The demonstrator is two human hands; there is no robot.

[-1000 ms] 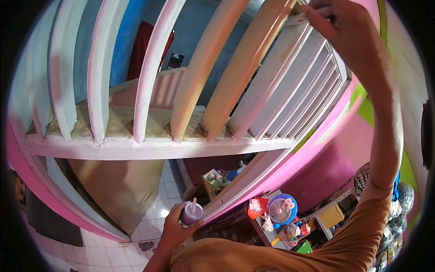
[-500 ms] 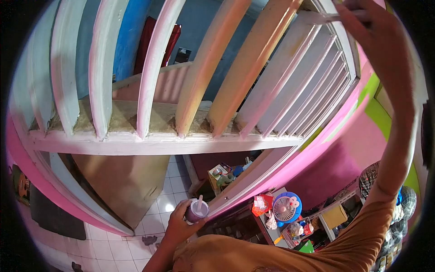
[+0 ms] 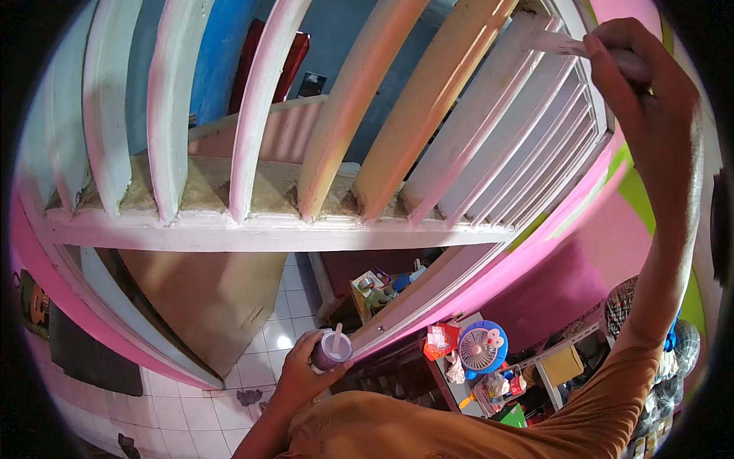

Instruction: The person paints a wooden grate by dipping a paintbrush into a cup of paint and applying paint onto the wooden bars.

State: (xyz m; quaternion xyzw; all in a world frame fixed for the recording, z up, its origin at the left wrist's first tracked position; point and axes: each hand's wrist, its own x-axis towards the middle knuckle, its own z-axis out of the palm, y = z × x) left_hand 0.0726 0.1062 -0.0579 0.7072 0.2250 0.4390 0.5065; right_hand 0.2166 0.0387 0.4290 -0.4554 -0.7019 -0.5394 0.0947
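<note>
High on the right, my right hand [image 3: 650,80] is closed round the handle of a paintbrush [image 3: 564,44]. The brush's bristles lie on the upper part of a whitish slat [image 3: 483,115] with pink edges. Beside that slat stands a glossy orange-tan slat [image 3: 432,115]. Low in the middle, my left hand [image 3: 302,376] grips a small cup of paint [image 3: 330,353], pale purple in tone. A light stick [image 3: 337,336] stands up out of the cup. How much paint the cup holds I cannot make out.
The slats rise from a white crossbeam [image 3: 283,237] above a doorway with a brown door [image 3: 206,306]. Below right are a blue fan [image 3: 483,348], a red package [image 3: 441,340] and cluttered shelves. A pink wall [image 3: 566,283] runs along the right.
My right hand and the paintbrush have come down a little along the whitish slat. My left hand still holds the cup in nearly the same place.
</note>
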